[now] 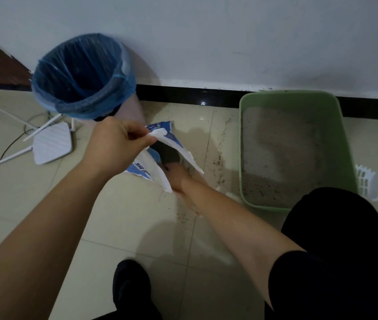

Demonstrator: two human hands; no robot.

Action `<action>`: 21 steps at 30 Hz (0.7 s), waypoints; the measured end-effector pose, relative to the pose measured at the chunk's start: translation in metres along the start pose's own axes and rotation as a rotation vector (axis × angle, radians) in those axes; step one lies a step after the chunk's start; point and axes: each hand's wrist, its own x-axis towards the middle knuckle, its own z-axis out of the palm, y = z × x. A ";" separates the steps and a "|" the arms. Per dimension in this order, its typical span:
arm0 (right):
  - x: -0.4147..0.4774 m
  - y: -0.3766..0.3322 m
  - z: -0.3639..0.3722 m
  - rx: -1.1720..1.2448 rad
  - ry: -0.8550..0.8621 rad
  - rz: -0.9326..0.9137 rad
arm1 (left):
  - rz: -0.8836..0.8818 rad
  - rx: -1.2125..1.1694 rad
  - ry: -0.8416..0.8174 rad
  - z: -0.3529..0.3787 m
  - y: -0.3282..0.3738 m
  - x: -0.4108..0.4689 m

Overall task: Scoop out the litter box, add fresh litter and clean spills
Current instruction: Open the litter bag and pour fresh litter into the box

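Your left hand [116,144] reached in from the lower left, above a white router [51,144] that lay flat on the floor tiles [125,227] with its thin antennas [10,114] splayed out. Thumb and curled fingers pinched the top edge of the litter bag [174,140] — white with blue print — and held its mouth pulled open. Behind that hand, against the wall [229,42], stood a bin [133,109] with a blue liner [91,109] folded over its rim. The bag sat on the floor between the bin and the litter box, its mouth gaping dark. Your right hand [175,179] was pushed into that mouth from the near side. Its fingers were hidden inside, so whether they were spread or closed on anything could not be told. A black shoe [130,282] showed near the bottom edge. Right of the bag, dark spilled grains [219,160] were scattered across the tiles up to the green litter box [345,139], which sat against the black skirting board [183,94] and held pale litter [280,144] in an uneven layer. A white slotted scoop [368,183] lay just beside the box's right wall — and your black trouser leg [345,239] covered its near right corner.
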 end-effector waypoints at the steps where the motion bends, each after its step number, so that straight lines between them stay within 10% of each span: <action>1: -0.004 0.003 -0.001 -0.006 0.022 0.001 | -0.002 -0.002 0.015 0.001 -0.001 -0.002; 21: -0.120 0.050 -0.095 -0.015 0.085 -0.160 | -0.164 0.007 0.147 0.031 0.028 -0.012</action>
